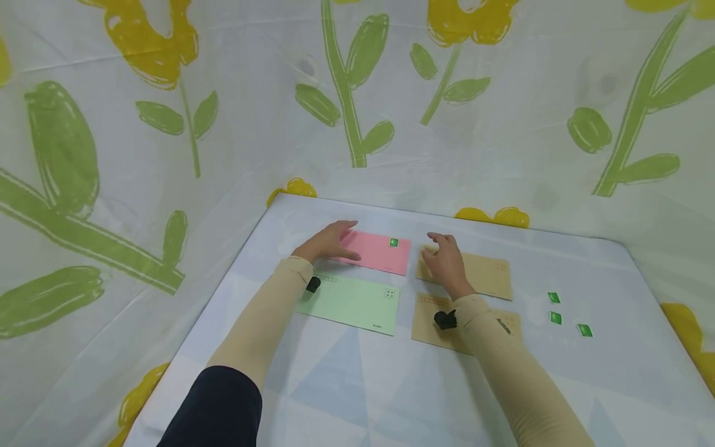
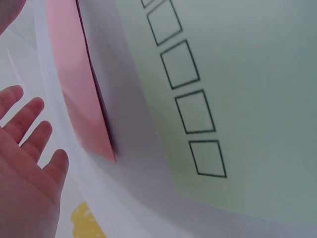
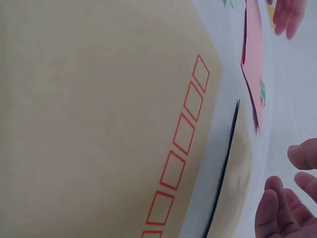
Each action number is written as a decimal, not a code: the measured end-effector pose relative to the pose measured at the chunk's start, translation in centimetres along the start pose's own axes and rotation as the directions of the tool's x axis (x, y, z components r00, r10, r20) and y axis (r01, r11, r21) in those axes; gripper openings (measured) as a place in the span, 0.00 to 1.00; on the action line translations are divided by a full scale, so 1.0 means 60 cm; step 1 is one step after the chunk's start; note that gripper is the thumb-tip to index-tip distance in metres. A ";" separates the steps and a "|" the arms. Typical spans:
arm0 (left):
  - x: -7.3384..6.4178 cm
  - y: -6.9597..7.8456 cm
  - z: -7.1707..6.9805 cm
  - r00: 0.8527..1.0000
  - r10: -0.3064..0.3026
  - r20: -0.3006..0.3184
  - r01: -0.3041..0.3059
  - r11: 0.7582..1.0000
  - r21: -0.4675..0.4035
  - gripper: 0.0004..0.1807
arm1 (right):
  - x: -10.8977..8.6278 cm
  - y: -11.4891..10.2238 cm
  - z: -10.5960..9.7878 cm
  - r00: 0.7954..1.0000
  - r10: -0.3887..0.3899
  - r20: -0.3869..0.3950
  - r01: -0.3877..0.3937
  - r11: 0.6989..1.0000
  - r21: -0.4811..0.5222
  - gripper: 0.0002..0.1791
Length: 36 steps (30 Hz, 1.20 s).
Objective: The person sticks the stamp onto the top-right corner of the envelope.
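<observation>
A pink envelope [image 1: 380, 253] with a green stamp [image 1: 393, 243] near its upper right corner lies at the back left of the table. Over its left end hovers my left hand [image 1: 329, 242], fingers spread and holding nothing; the left wrist view shows the loose fingers beside the pink envelope [image 2: 81, 94]. My right hand [image 1: 447, 261] is above the left part of the back brown envelope [image 1: 488, 273], fingers loosely bent with nothing in them. Below my left wrist lies a light green envelope [image 1: 352, 304]. My right forearm crosses the front brown envelope [image 1: 427, 323].
Three loose green stamps, the upper one [image 1: 553, 298], the middle one [image 1: 555, 318] and the right one [image 1: 584, 330], lie right of the brown envelopes. A pale patterned cloth covers the table [image 1: 329, 385]. Flowered fabric [image 1: 251, 93] hangs around the back and sides.
</observation>
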<state>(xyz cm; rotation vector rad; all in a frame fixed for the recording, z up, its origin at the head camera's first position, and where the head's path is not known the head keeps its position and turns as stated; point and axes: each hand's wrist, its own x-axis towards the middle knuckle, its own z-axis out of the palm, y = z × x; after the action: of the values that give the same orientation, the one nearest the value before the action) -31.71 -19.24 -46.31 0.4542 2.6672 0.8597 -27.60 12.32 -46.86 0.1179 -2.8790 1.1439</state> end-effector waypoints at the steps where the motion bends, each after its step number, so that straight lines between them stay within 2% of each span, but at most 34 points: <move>1: 0.000 0.001 0.000 1.000 0.000 0.000 0.000 1.000 -0.003 0.59 | -0.001 0.000 -0.002 1.000 0.002 -0.001 -0.002 1.000 0.003 0.28; 14: 0.004 0.019 0.008 1.000 -0.014 -0.002 0.014 1.000 -0.002 0.59 | -0.005 0.015 -0.017 1.000 0.002 0.000 -0.002 1.000 0.003 0.29; 20: 0.004 0.031 0.007 1.000 0.004 0.000 -0.004 1.000 0.009 0.59 | -0.012 0.018 -0.026 1.000 0.006 0.000 -0.006 1.000 0.008 0.28; 27: 0.014 0.042 0.013 1.000 0.018 0.003 -0.018 1.000 0.013 0.59 | -0.015 0.030 -0.032 1.000 0.016 -0.012 -0.016 1.000 -0.008 0.28; 36: 0.020 0.070 0.027 0.997 0.075 0.022 -0.074 0.997 -0.012 0.58 | -0.025 0.039 -0.043 0.999 0.022 -0.035 -0.022 1.000 -0.001 0.28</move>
<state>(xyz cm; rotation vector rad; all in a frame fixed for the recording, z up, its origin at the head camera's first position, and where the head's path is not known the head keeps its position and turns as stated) -31.34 -14.71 -45.26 0.5606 2.6390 0.8847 -26.28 15.89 -46.66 0.0656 -2.8575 1.1356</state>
